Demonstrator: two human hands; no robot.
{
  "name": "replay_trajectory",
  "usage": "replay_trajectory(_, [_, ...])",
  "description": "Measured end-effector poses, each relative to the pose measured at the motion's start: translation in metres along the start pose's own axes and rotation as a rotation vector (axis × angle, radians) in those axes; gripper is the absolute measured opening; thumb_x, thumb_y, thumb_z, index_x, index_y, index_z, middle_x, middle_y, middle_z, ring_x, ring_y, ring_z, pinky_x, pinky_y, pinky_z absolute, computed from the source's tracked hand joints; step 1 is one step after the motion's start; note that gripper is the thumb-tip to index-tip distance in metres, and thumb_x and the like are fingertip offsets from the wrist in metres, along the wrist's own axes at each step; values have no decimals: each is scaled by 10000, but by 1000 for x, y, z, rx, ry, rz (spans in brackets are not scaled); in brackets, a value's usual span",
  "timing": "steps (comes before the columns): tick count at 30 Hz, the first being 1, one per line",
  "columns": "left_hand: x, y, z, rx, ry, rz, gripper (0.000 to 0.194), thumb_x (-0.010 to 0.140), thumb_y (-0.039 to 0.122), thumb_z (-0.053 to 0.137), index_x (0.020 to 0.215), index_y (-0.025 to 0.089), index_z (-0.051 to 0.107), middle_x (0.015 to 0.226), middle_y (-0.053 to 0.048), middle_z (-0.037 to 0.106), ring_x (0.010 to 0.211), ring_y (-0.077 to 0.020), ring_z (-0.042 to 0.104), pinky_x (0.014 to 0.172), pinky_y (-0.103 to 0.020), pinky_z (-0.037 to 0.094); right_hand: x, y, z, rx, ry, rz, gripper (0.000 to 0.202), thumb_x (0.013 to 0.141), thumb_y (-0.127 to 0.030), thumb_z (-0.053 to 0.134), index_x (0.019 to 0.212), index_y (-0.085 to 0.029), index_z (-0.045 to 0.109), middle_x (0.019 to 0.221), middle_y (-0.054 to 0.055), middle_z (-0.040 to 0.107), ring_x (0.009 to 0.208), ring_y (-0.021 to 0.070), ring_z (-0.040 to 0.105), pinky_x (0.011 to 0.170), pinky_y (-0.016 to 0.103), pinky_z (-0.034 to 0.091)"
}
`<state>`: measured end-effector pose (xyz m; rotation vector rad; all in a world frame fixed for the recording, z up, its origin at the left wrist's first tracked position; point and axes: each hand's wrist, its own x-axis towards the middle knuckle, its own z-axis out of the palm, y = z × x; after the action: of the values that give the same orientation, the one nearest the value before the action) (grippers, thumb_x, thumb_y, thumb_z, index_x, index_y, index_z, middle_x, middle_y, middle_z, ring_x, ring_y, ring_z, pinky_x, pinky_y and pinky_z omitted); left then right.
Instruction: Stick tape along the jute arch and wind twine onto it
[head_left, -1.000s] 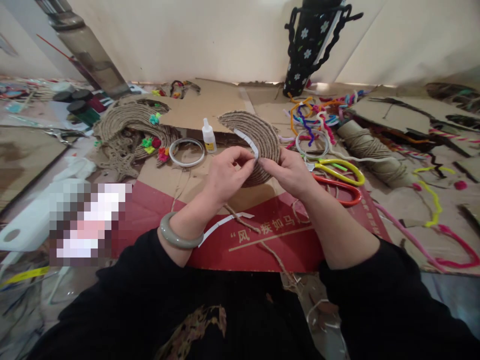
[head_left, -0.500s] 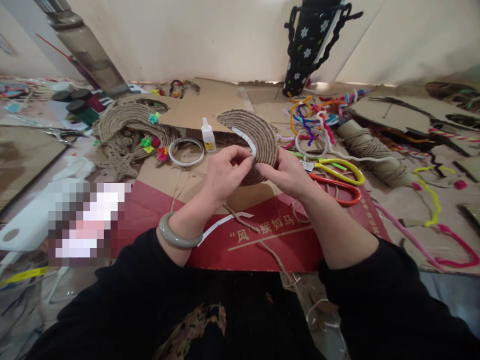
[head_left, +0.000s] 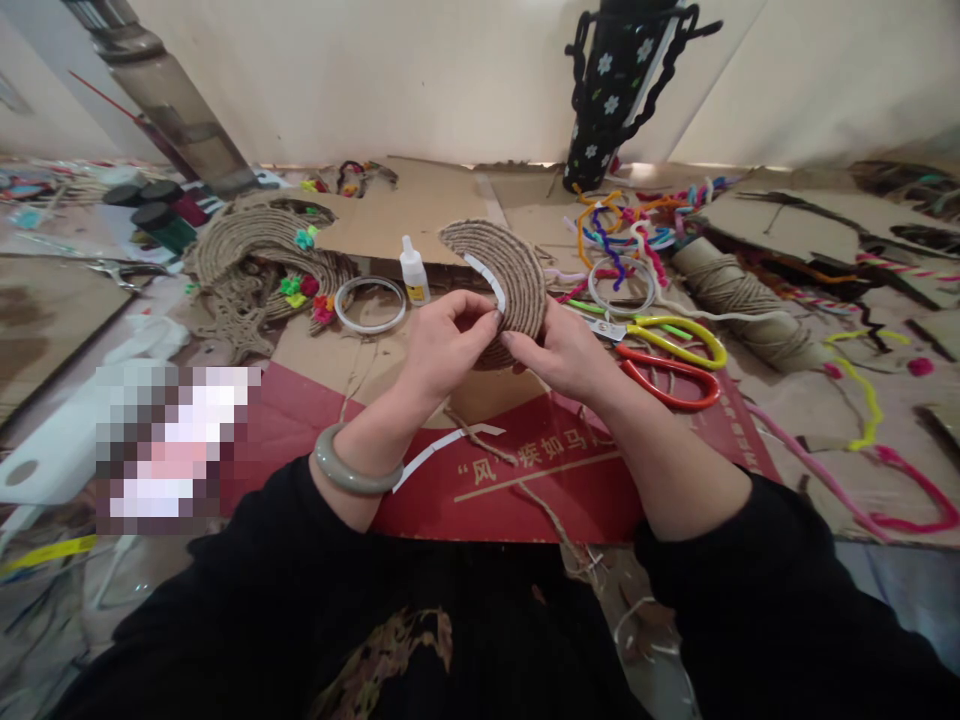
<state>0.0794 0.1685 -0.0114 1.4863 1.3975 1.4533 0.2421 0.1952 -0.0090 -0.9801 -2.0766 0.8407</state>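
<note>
A crescent of coiled brown twine (head_left: 521, 270) is held up over the cardboard, with a white strip (head_left: 487, 276) along its inner edge. My left hand (head_left: 446, 345) pinches the inner edge near the strip's lower end. On the other side, my right hand (head_left: 559, 350) grips the crescent's lower right part, thumb in front and fingers mostly hidden behind. Below lies another white paper strip (head_left: 435, 452) on the red printed board (head_left: 525, 510). A small white glue bottle (head_left: 413, 272) stands just behind my left hand.
Scissors with yellow and red handles (head_left: 667, 365) lie right of my right hand, near a twine spool (head_left: 742, 300). Tape rings (head_left: 370, 327) and a decorated twine piece (head_left: 255, 240) are at the left. A black flowered bottle (head_left: 607, 110) stands behind.
The twine crescent has turned slightly and shifted a little left in my hands. My right hand has moved slightly left and down, showing more of the scissors.
</note>
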Motion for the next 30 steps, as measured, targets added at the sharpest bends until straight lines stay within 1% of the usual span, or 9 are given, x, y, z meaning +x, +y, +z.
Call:
replay_trajectory(9, [3, -2, 0, 0, 0, -31, 60, 710, 209, 652, 707, 160, 688, 648, 5, 679, 600, -111, 582, 590, -240, 471, -1, 0, -1, -18, -14, -2, 232, 802, -360, 529, 964, -198, 499, 894, 79, 645, 816, 242, 645, 762, 423, 550])
replay_trajectory(12, [3, -2, -1, -8, 6, -12, 76, 716, 223, 651, 721, 158, 691, 662, 4, 685, 609, -106, 583, 612, -242, 474, 0, 1, -1, 7, -2, 4, 259, 796, -375, 530, 979, -194, 502, 889, 70, 636, 740, 219, 630, 730, 425, 553])
replay_trajectory(15, [2, -2, -1, -17, 4, 28, 133, 731, 291, 672, 724, 160, 686, 672, -3, 690, 616, -109, 589, 608, -242, 477, 0, 3, -1, 35, -13, 30, 246, 802, -381, 524, 963, -197, 496, 840, 47, 622, 654, 190, 607, 688, 411, 551])
replay_trajectory(17, [2, -2, -1, -15, 2, 47, 150, 725, 313, 687, 715, 164, 677, 667, -3, 688, 609, -111, 590, 591, -239, 477, 0, 3, 0, 23, -7, 18, 240, 798, -363, 522, 968, -194, 506, 861, 53, 629, 685, 194, 614, 700, 407, 551])
replay_trajectory(22, [2, -3, -1, 22, 1, 71, 94, 724, 264, 684, 714, 174, 661, 659, 5, 680, 601, -111, 600, 596, -239, 493, 0, 1, 0, -18, -14, -20, 256, 791, -332, 513, 992, -175, 529, 921, 85, 659, 806, 230, 644, 772, 419, 546])
replay_trajectory(26, [2, -2, -1, 21, -2, 58, 82, 725, 253, 678, 724, 173, 662, 662, 4, 683, 602, -113, 611, 610, -245, 509, 0, 1, -1, -31, -23, -28, 261, 790, -335, 503, 994, -175, 540, 956, 96, 679, 831, 237, 655, 784, 411, 544])
replay_trajectory(30, [2, -1, 0, 14, 17, 16, 77, 703, 241, 685, 720, 167, 679, 667, 0, 697, 608, -114, 619, 619, -246, 507, 1, 1, 0, -68, -20, -22, 267, 782, -345, 497, 983, -176, 543, 940, 101, 682, 819, 246, 652, 757, 408, 540])
